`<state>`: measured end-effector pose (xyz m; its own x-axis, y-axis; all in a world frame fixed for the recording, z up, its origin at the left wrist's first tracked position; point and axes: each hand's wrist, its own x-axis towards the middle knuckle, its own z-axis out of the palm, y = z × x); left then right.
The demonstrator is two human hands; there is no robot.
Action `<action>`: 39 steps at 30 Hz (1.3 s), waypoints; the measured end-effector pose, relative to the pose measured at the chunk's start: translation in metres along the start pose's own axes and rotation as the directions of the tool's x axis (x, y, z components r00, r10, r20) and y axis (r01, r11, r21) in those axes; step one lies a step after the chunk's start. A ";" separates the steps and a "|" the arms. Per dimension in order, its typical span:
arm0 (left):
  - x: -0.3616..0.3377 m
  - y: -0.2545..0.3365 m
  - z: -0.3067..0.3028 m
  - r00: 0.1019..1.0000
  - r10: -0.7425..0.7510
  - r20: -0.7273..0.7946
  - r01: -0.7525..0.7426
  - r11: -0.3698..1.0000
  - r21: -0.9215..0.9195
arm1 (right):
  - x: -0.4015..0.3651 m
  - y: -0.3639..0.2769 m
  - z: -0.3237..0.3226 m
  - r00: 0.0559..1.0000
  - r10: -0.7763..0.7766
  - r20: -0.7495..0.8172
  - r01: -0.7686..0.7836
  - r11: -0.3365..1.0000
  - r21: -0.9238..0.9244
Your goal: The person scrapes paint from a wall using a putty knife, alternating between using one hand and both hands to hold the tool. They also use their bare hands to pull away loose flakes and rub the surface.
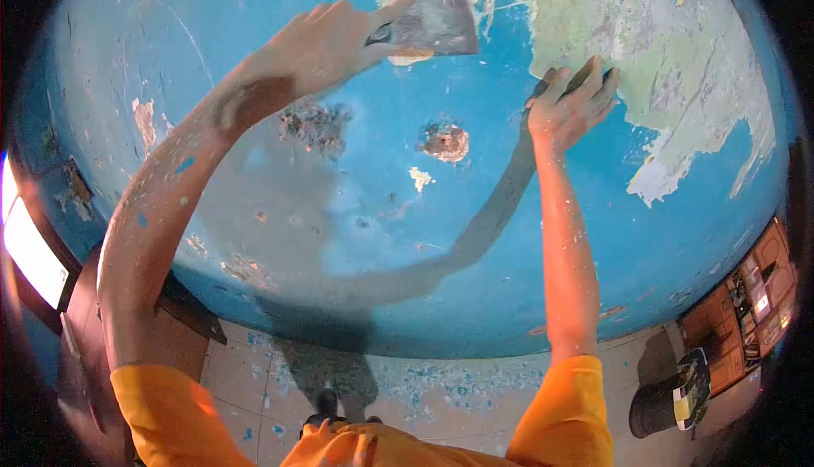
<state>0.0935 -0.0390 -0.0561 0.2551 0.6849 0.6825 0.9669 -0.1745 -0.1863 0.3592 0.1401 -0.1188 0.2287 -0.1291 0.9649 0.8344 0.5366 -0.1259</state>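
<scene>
Left hand (335, 47): with scraper (445, 22) projecting right from the fingers; clamped on its handle, with one finger extended onto the blade.
Blade: over blue wall (390, 212), left of large pale patch (644, 51).
Right hand (572, 111): against the wall with fingers slightly apart, at the patch's near edge.

Wall (390, 212): blue paint, pale green patches (678, 85) upper right. Floor (237, 382): light tiles, blue flakes (424, 378) near wall base. Wooden cabinet (716, 323): far right. Brown furniture (182, 344): lower left. Bright opening (34, 255): far left, white glare.
</scene>
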 end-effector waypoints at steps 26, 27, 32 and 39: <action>0.057 0.040 -0.007 0.988 0.054 -0.144 -0.092 0.959 -0.267 | -0.018 0.001 -0.002 0.998 -0.068 -0.014 0.068 0.998 0.013; 0.043 0.038 -0.005 0.989 0.050 -0.138 -0.086 0.959 -0.269 | -0.019 0.002 -0.003 0.997 -0.071 -0.008 0.071 0.997 0.010; -0.018 0.010 0.002 0.999 -0.047 0.002 0.047 0.996 -0.075 | -0.021 0.000 -0.007 0.999 -0.036 0.009 0.035 0.999 0.029; 0.046 0.025 0.016 0.955 0.098 -0.281 -0.150 0.974 -0.170 | -0.024 0.000 -0.006 0.992 -0.111 -0.063 0.117 0.989 0.092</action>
<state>0.1289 -0.0004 -0.0412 0.3405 0.4381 0.8320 0.9050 -0.3926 -0.1637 0.3569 0.1383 -0.1431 0.1653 -0.2403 0.9565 0.8059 0.5920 0.0095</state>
